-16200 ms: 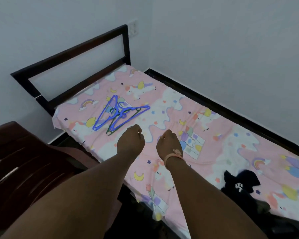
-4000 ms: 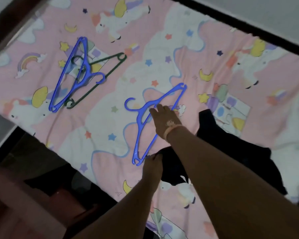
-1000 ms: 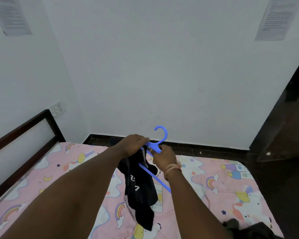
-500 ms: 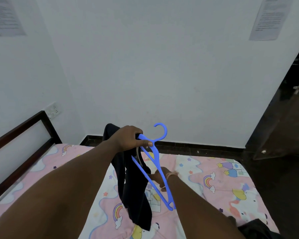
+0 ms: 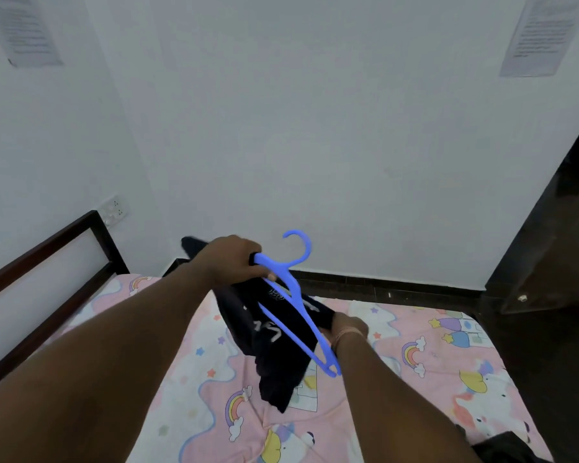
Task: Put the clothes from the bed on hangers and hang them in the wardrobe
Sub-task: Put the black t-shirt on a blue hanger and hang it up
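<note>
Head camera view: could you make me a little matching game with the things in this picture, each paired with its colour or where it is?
Things:
1. hanger
2. garment
3. bedsheet
4. paper sheet

Descriptions:
A. pink, with rainbows and unicorns
B. blue, gripped near its hook by the left hand
C. stuck high on the wall at the right
D. black, draped below the hanger, with the right hand at its edge

Pairs: 1-B, 2-D, 3-A, 4-C
</note>
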`<act>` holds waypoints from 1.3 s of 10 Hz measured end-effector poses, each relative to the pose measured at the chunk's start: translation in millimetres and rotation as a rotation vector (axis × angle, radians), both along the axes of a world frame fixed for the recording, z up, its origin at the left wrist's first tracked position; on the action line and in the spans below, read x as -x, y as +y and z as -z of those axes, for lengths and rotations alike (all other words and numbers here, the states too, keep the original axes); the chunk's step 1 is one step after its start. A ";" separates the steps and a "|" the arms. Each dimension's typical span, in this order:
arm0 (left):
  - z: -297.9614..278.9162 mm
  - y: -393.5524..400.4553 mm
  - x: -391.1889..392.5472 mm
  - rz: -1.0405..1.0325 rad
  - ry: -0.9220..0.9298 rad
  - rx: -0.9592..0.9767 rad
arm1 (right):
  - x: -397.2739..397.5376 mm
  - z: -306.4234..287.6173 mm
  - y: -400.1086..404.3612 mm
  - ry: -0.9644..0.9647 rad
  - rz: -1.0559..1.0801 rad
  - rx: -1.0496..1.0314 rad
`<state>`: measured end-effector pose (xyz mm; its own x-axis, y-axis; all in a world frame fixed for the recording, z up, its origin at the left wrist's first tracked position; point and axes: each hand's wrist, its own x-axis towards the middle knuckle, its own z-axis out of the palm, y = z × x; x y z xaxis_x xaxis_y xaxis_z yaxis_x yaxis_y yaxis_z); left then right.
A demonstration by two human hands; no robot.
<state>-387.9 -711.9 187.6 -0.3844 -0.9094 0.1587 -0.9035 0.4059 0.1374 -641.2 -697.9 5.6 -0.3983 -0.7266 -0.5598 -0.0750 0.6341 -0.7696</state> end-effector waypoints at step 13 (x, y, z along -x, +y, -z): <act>77.8 2.6 -10.0 -0.141 0.483 -0.229 | -1.8 -189.2 -26.7 0.503 -0.746 0.567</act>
